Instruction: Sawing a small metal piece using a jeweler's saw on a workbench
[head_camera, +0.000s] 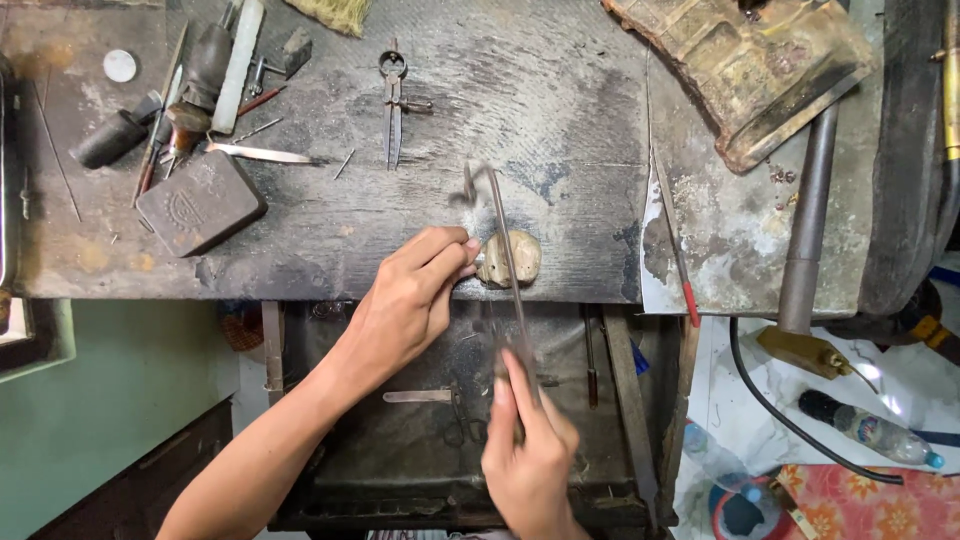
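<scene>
We are at a worn, scorched workbench (560, 90), looking straight down on our two hands at its near edge. Our left hand (405, 305) reaches in from the near left, its fingertips pinched narrow against a small pale lump (520, 255), stone or wax by the look of it, which sits right on the near edge of the bench; something tiny seems to be held against the lump, but it is too small for us to make out. Our right hand (530, 455) is nearer to us, below the bench edge, fingers closed round the handle end of a thin saw frame or file (505, 250) that runs far over the lump and shows blurred, so we judge it to be mid-stroke. How much of the cutting or filing is done we cannot tell: no separated piece or plain pile of filings shows, and the work looks to be in progress rather than finished. On the far left of the bench lie a dark flat tin (198, 203), a cluster of hand tools (200, 85) and a small round disc (120, 66); a pair of dividers (393, 105) lies far of the lump. To the right a metal pipe (808, 215) leans by a scorched block (745, 65), and a plastic bottle (870, 430) lies on the floor.
</scene>
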